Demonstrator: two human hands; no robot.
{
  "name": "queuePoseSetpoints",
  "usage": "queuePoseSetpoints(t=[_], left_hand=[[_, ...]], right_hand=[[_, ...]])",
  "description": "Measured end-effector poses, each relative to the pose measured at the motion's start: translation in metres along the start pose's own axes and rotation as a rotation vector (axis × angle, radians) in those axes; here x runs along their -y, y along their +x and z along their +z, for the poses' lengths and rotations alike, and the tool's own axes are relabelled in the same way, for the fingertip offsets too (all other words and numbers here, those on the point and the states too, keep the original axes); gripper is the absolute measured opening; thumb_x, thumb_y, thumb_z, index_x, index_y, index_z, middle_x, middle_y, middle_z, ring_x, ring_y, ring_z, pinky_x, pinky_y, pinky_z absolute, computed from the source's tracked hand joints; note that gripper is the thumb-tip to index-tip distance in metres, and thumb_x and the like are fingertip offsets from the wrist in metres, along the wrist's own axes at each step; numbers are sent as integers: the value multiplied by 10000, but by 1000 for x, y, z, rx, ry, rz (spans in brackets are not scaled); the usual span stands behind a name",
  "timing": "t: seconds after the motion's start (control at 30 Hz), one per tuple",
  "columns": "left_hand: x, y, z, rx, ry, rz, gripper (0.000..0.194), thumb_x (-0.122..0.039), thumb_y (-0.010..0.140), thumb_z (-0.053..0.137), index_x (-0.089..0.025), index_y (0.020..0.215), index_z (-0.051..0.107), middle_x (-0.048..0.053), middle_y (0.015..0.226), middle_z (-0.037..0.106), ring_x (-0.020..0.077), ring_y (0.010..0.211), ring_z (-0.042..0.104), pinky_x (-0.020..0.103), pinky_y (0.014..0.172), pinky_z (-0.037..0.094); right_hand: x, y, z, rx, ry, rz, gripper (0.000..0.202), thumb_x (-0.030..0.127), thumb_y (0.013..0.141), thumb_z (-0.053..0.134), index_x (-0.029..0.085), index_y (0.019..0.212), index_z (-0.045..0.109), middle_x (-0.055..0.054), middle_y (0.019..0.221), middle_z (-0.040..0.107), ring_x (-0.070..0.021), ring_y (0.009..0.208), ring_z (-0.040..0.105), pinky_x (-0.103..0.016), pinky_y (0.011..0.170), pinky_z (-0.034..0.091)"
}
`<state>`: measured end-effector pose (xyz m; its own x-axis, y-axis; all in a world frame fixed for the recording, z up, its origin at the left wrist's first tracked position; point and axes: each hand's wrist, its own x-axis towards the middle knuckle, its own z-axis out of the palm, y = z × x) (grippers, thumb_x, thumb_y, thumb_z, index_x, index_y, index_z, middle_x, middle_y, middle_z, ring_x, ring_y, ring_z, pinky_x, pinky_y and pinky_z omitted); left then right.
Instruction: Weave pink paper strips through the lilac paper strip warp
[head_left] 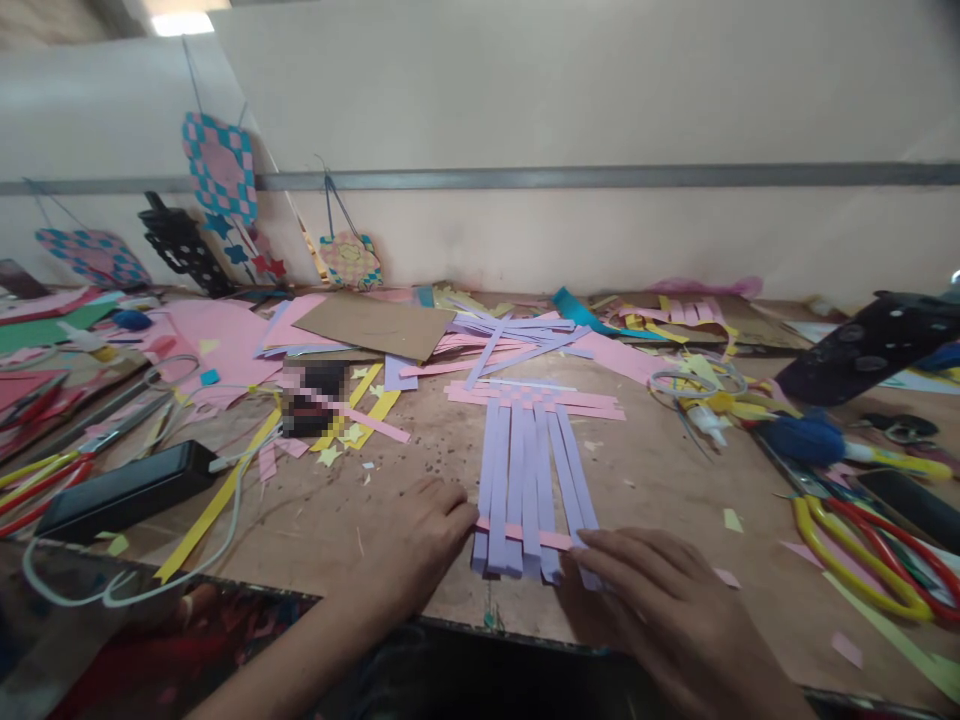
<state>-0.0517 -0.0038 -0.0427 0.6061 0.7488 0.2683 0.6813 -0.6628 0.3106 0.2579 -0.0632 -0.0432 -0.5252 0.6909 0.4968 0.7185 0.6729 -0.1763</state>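
Several purple paper strips point(525, 490) lie side by side on the table, running toward me. At their far end they are woven with pink strips point(592, 403) in a small checkered patch. A single pink paper strip point(555, 540) crosses the purple ones near their loose ends, over some and under others. My left hand point(427, 535) is closed, with thumb and forefinger at this strip's left end. My right hand point(667, 590) has its fingertips at the right end, touching the outermost purple strip; its thumb is hidden.
Brown card point(375, 325) and stacked coloured paper lie at the back. Yellow-handled scissors point(862, 560), a glue bottle point(705, 420) and a dark tumbler point(870, 345) are at right. At left sit a black power strip point(127, 490) and its white cable. The table's front edge is close to my hands.
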Motion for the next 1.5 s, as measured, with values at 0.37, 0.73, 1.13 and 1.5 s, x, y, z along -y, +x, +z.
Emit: queuePoseSetpoints(t=[0.37,0.73,1.13,1.5], left_hand=[[4,9,-8,89,224,142,203,-17,919,532,-184,906,646,74,926,634,240,830,563,398,874,483],[11,12,-4,132,348,176,178,-38,911,547,-175,947,654,82,969,649,256,892,588,460,998,463],[11,16,-19,129,437,57,201,-18,933,550,-180,874,652,82,937,669,274,878,609,485,1016,471],[17,18,-18,117,510,10,230,-11,942,527,-181,912,679,78,948,697,293,925,648,517,1093,437]], right_hand=[[8,4,8,121,-16,-140,345,152,1001,552,211,1319,672,-29,1365,736,-206,1190,703,-357,952,552],[10,12,0,85,-99,-206,388,110,939,535,206,1271,711,-39,1445,679,-220,1235,687,-357,947,560],[11,12,1,99,-157,-214,414,111,900,524,234,1228,744,-25,1394,710,-239,1218,707,-387,920,587],[12,14,1,117,-104,-172,369,120,921,572,226,1229,745,-30,1354,740,-223,1154,726,-363,911,596]])
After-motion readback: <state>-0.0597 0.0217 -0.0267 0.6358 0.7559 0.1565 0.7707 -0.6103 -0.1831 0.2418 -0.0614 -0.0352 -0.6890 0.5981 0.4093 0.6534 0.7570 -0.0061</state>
